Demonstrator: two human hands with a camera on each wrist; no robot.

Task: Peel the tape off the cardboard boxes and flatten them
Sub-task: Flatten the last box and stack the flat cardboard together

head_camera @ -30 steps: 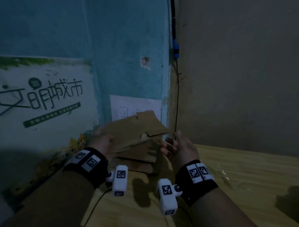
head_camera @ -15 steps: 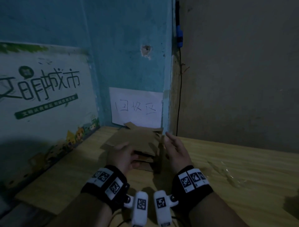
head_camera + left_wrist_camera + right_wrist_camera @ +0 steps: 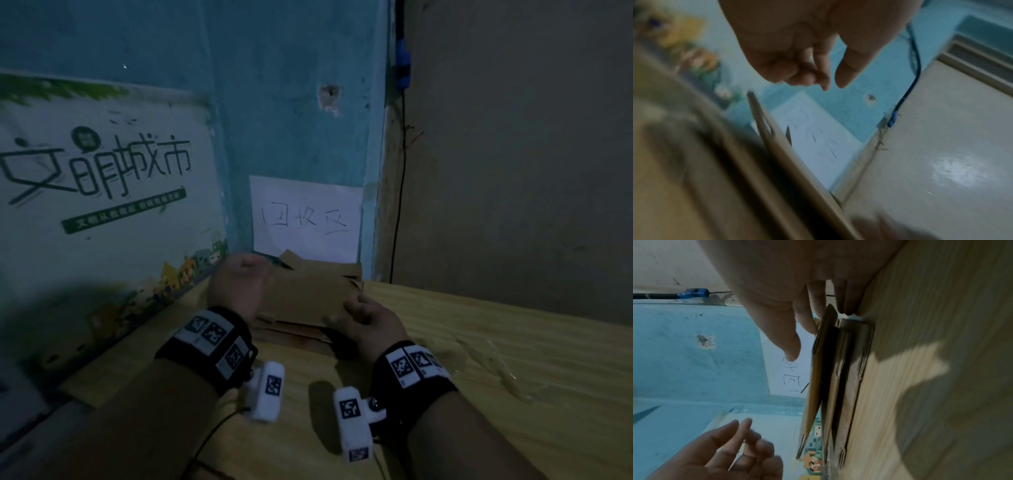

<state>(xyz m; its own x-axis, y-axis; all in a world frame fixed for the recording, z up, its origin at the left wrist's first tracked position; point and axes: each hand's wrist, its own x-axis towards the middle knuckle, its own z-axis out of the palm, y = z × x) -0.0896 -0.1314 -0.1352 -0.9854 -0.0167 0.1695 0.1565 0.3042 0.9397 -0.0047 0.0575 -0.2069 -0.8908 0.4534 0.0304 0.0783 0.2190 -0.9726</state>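
Observation:
A stack of flattened brown cardboard boxes (image 3: 308,294) lies on the wooden table (image 3: 496,329), pushed into the wall corner. My left hand (image 3: 239,286) hovers over the stack's left end. In the left wrist view it (image 3: 830,84) has loosely curled fingers that hold nothing, above the cardboard's edge (image 3: 797,162). My right hand (image 3: 356,308) is at the stack's near right corner. The right wrist view shows its (image 3: 803,340) straight fingers on both faces of the top piece (image 3: 816,378), which is raised a little off the lower pieces (image 3: 846,369); the thumb is off it.
A white handwritten note (image 3: 306,219) and a large poster (image 3: 102,192) hang on the blue wall right behind the stack. A black cable (image 3: 399,205) runs down the corner. A clear crumpled strip (image 3: 507,373) lies on the table to the right.
The cardboard that both hands held up has come down onto the stack. My left hand has let go and lifted toward the far left; my right hand stays at the near right corner.

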